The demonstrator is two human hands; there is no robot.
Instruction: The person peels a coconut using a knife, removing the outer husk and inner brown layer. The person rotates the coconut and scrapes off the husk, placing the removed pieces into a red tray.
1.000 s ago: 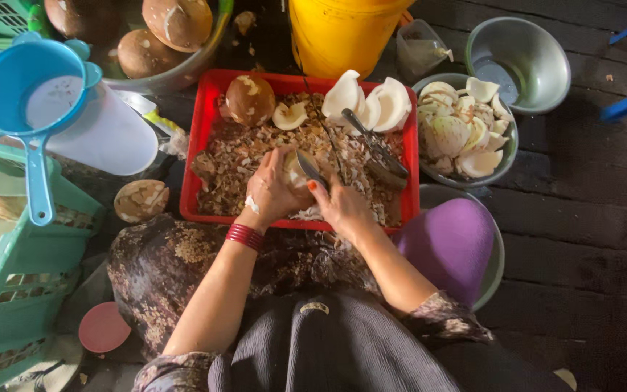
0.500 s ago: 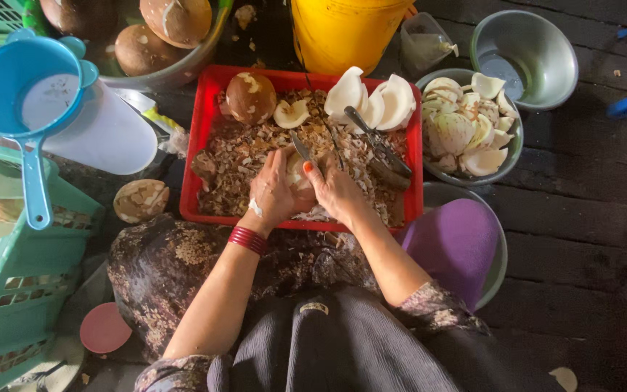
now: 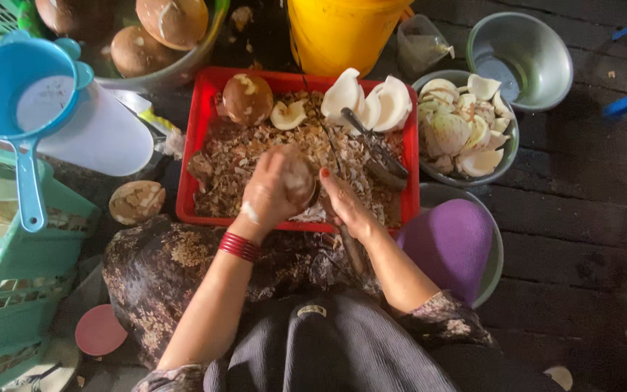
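My left hand (image 3: 268, 194), with red bangles on the wrist, grips a brown piece of coconut (image 3: 300, 178) over the near edge of a red tray (image 3: 191, 156). My right hand (image 3: 344, 203) is closed on a dark-handled blade, whose handle (image 3: 352, 247) runs down under the palm, against the piece. The tray is covered in brown shavings and holds a whole peeled coconut (image 3: 247, 98), white coconut pieces (image 3: 369, 105) and dark tools (image 3: 376, 154).
A metal bowl of white coconut pieces (image 3: 463, 131) sits right of the tray, with another metal bowl (image 3: 522, 49) and a yellow bucket (image 3: 342, 33) beyond. A purple lid (image 3: 453, 243) lies at right. A blue strainer (image 3: 10, 101), green crates (image 3: 16, 283) and more coconuts (image 3: 174, 20) stand at left.
Both hands have drawn slightly toward the tray's near edge. The left hand has turned the coconut piece so its brown side shows.
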